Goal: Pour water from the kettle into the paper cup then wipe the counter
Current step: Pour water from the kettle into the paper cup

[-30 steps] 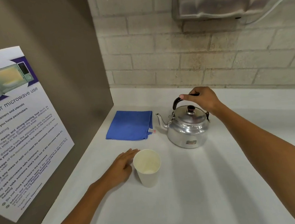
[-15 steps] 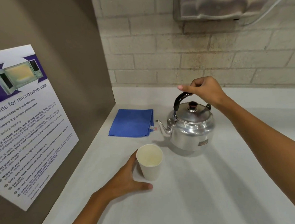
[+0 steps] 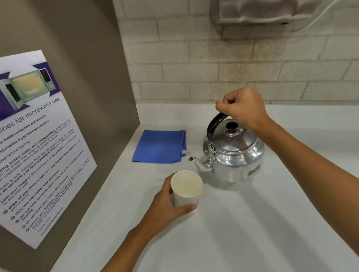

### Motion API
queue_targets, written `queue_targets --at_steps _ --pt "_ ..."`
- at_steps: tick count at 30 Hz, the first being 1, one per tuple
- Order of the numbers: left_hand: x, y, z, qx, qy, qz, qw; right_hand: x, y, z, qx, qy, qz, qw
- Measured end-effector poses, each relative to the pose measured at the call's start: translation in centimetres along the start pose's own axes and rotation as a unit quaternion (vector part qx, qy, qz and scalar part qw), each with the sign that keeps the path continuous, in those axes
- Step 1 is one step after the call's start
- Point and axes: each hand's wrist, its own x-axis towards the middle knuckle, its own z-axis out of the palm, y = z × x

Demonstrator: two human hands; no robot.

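A shiny metal kettle point(image 3: 236, 159) with a black handle hangs just above the white counter point(image 3: 235, 234), tilted a little, its spout pointing left toward the cup. My right hand point(image 3: 244, 109) is closed around the top of the handle. A white paper cup point(image 3: 186, 188) stands upright just left of the spout, and it looks empty. My left hand point(image 3: 165, 205) wraps around the cup's left side and base. A folded blue cloth point(image 3: 160, 147) lies flat behind the cup, near the side panel.
A brown side panel point(image 3: 97, 82) with a microwave-guidelines poster point(image 3: 24, 143) walls off the left. A brick wall point(image 3: 222, 68) runs along the back, with a metal dispenser point(image 3: 271, 0) mounted above. A sink basin point(image 3: 335, 140) dips at the right.
My right hand has lifted the kettle by its handle and brought it toward the cup. My left hand has gone from lying flat beside the cup to gripping it.
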Motion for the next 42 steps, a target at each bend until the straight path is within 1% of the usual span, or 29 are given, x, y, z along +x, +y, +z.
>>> queue_targets --at_steps 5,11,17,23,30,42 --pt "0.5 0.3 0.9 -0.011 0.027 0.007 1.000 -0.2 -0.7 -0.4 -0.014 0.015 -0.021 1.000" --pt "1.6 0.3 1.9 0.001 0.044 0.017 0.999 -0.3 -1.5 -1.3 -0.061 0.008 -0.057 0.996" --pt "2.1 0.7 2.9 -0.002 0.045 0.016 0.999 -0.6 -2.0 -2.2 -0.076 0.003 -0.084 0.994" --pt "2.2 1.0 3.5 -0.008 0.047 0.019 0.999 -0.8 -2.3 -2.4 -0.130 -0.001 -0.119 0.984" --pt "2.3 1.1 3.7 -0.012 0.051 0.019 0.998 -1.0 -2.6 -2.2 -0.168 -0.016 -0.167 0.971" --pt "2.4 0.9 4.0 0.001 0.054 0.022 0.998 -1.2 -3.6 -1.7 -0.204 -0.015 -0.216 0.955"
